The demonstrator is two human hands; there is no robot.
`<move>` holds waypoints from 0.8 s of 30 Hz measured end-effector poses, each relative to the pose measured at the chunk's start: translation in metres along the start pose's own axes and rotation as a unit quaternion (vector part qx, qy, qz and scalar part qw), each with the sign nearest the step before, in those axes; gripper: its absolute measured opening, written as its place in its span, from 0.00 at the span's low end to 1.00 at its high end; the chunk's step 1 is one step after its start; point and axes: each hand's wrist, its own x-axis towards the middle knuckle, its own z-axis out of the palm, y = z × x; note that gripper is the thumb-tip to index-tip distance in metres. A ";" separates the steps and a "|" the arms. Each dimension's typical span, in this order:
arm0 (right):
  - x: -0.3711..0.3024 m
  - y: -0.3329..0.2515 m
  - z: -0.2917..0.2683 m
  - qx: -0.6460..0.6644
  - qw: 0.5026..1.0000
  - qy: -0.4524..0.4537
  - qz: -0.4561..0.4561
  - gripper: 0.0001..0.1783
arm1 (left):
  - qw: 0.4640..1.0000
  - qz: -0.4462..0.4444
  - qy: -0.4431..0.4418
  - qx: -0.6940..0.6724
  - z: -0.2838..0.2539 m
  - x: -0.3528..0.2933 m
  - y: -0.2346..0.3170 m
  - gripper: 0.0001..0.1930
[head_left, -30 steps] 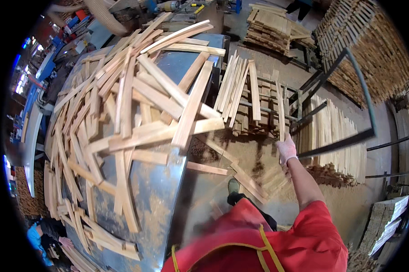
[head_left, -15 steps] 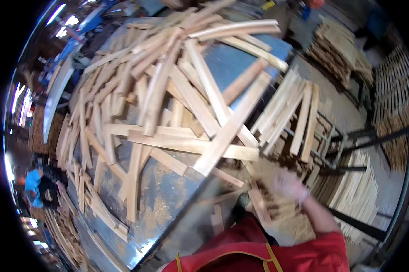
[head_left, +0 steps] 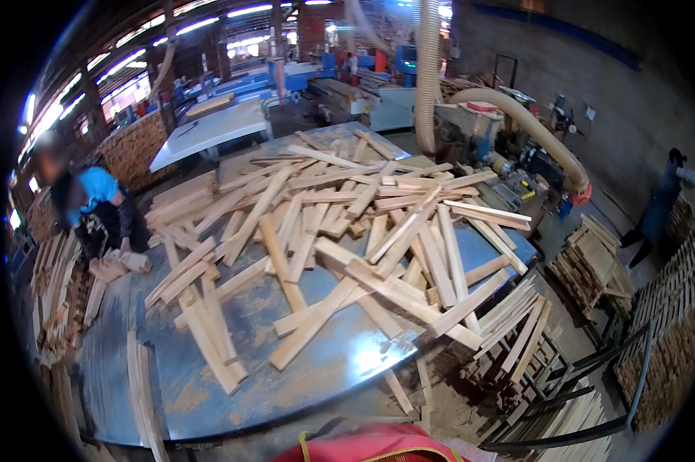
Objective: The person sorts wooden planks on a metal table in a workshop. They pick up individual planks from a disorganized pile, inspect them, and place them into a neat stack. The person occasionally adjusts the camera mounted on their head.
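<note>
Loose wooden slats (head_left: 409, 296) lie crisscrossed in a large heap on a blue-grey metal table (head_left: 286, 393) in front of me. At the lower edge, beside my red apron (head_left: 378, 443), a pale blurred patch looks like part of my right hand (head_left: 466, 448). Its fingers cannot be made out, nor whether it holds anything. Nearest to it are a few slats (head_left: 398, 393) below the table's edge and a stack of slats (head_left: 509, 327) on a metal rack to the right. My left hand is out of view.
A co-worker in a blue top (head_left: 97, 189) handles wood pieces at the table's left side. Dark metal rack bars (head_left: 563, 439) stick out at the lower right. Beyond the table stand a ribbed duct hose (head_left: 426, 77), machinery and a white-topped table (head_left: 213, 135). Another person (head_left: 659, 204) stands far right.
My view has swung up and leftward, bringing the hall, machines and hose into sight. My right hand, formerly stretched out over the floor beside the rack, is now low at the frame's edge.
</note>
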 end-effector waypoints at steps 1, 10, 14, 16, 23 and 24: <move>0.004 -0.014 0.011 -0.021 0.999 0.022 -0.019 0.16 | 1.000 0.001 0.009 -0.002 -0.014 -0.023 -0.017 0.20; -0.038 -0.089 0.113 -0.121 0.988 0.085 -0.047 0.13 | 0.984 -0.084 -0.140 0.069 -0.096 -0.288 -0.148 0.21; -0.058 -0.111 0.138 -0.158 0.981 0.092 -0.056 0.12 | 0.976 -0.076 -0.129 0.155 -0.132 -0.343 -0.164 0.21; -0.062 -0.119 0.142 -0.172 0.978 0.098 -0.061 0.12 | 0.984 -0.061 0.005 0.168 -0.144 -0.314 -0.160 0.22; -0.076 -0.142 0.159 -0.231 0.968 0.083 -0.044 0.10 | 0.950 0.055 0.037 -0.305 -0.083 -0.180 -0.178 0.19; -0.078 -0.143 0.166 -0.229 0.969 0.075 -0.044 0.10 | 0.934 0.080 0.015 -0.347 -0.083 -0.170 -0.182 0.19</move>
